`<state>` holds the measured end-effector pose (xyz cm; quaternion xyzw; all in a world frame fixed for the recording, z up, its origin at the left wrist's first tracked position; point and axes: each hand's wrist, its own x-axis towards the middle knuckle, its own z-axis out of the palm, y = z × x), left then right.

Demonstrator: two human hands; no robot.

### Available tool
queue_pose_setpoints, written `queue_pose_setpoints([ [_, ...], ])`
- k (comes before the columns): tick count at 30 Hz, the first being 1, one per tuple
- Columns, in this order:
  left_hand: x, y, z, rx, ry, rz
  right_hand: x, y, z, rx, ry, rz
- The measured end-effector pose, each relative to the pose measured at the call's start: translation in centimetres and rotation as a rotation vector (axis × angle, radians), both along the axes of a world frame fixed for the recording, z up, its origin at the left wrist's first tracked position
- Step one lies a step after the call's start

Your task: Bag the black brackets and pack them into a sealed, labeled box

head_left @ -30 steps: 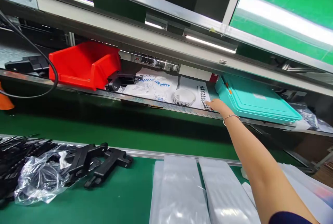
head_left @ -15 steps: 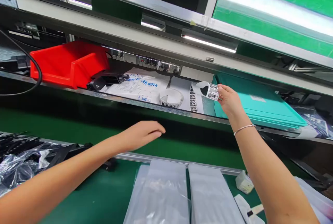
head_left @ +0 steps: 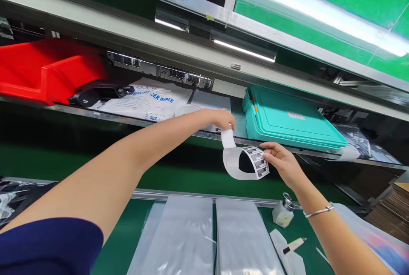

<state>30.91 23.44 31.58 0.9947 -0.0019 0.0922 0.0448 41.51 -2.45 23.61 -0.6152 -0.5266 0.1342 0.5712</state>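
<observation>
A curled white label strip (head_left: 246, 163) printed with small barcodes hangs below the front edge of the metal shelf (head_left: 128, 118). My right hand (head_left: 281, 162) pinches its lower, printed end. My left hand (head_left: 220, 118) reaches across to the shelf edge and pinches the strip's upper end, right beside a white roll of labels (head_left: 187, 110) lying on the shelf. Both hands are closed on the strip, which loops between them above the green conveyor belt (head_left: 166, 170).
On the shelf sit a red bin (head_left: 47, 73), a black tool (head_left: 92, 94), a white wiper pack (head_left: 143, 100) and a teal lidded box (head_left: 287, 117). Below lie clear plastic bags (head_left: 211, 236), a small glass bottle (head_left: 283, 211) and black parts in plastic (head_left: 12, 198) at left.
My right hand has pulled the label strip off the shelf and down toward me. My left hand rose from above the belt to the shelf edge and gripped the strip's top end.
</observation>
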Motion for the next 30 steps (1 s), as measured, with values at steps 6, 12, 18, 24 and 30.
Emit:
queue_pose_setpoints([
  [6,-1.1,-0.7,0.0,0.070,0.003,-0.019,1.7,-1.9,-1.1,-0.155,-0.097,0.035],
  [12,-3.5,-2.9,2.7,0.003,-0.067,-0.060,1.7,-0.8,-2.7,-0.105,-0.373,-0.151],
  [18,-4.3,-4.0,3.4,-0.020,-0.037,-0.042,0.4,2.6,-5.2,-0.120,-0.168,0.028],
  [24,-4.8,-5.3,2.5,0.091,-0.072,-0.002,0.4,2.1,-4.5,-0.095,0.001,0.011],
  [30,-4.0,-10.5,-0.1,0.106,0.062,-0.257,-1.1,1.8,-2.6,-0.153,-0.270,-0.040],
])
